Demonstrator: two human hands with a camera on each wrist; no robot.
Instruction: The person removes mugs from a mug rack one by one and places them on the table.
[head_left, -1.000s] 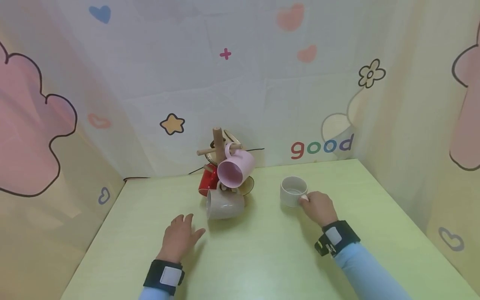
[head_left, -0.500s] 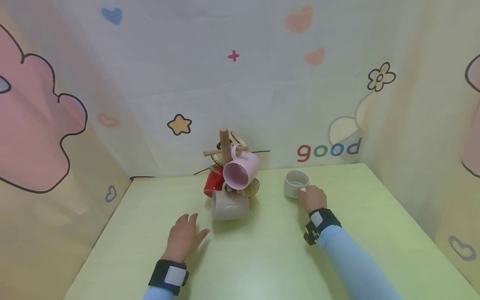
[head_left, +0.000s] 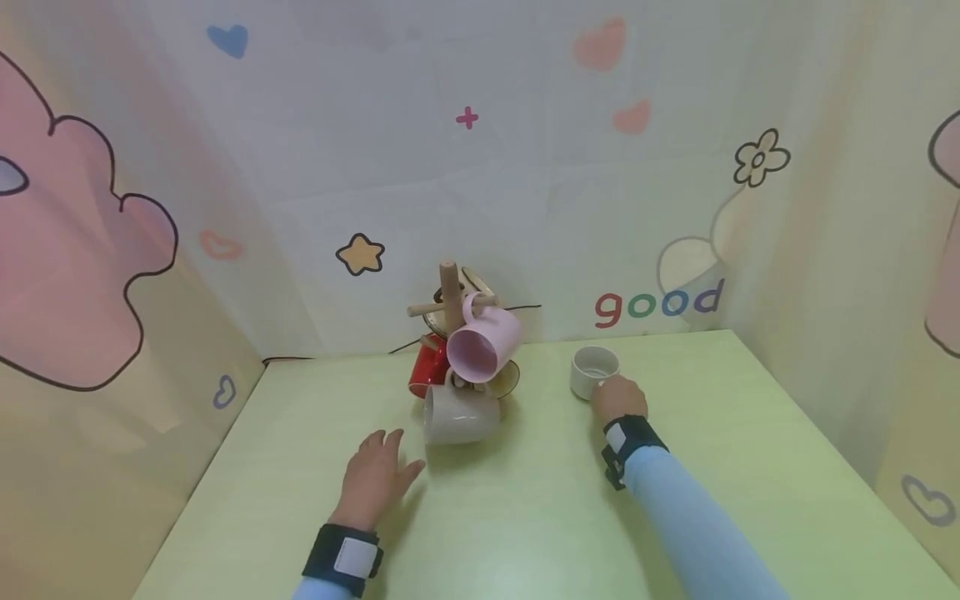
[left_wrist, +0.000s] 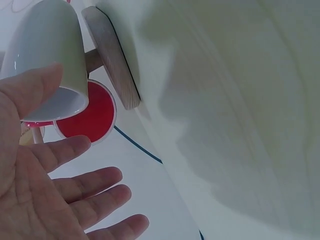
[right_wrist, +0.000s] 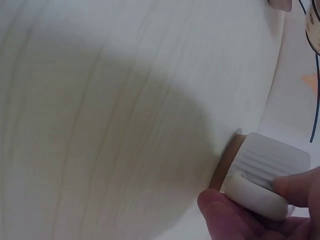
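My right hand point(head_left: 619, 400) pinches the handle of a small white ribbed cup point(head_left: 591, 369) at the right of the table; its brown base rim shows in the right wrist view, where thumb and fingers close on the handle point(right_wrist: 256, 196). Fingers spread, my left hand point(head_left: 372, 477) hovers in front of a wooden mug rack point(head_left: 451, 296). Nearest to it hangs a grey-white mug point(head_left: 461, 414), lying sideways; in the left wrist view the thumb overlaps this mug. A pink mug point(head_left: 483, 343) hangs above, and a red mug point(head_left: 428, 367) sits behind on the left.
A cream mug point(head_left: 505, 379) hangs low at the rack's right, and another patterned mug point(head_left: 476, 286) shows behind the post. One bare peg point(head_left: 423, 308) points left. The pale green table point(head_left: 517, 517) meets a printed cloth backdrop point(head_left: 420, 183) at its back and sides.
My right hand and the white cup have moved a little back toward the cloth, the wrist turning inward. The view has shifted slightly left. My left hand stays nearly still.
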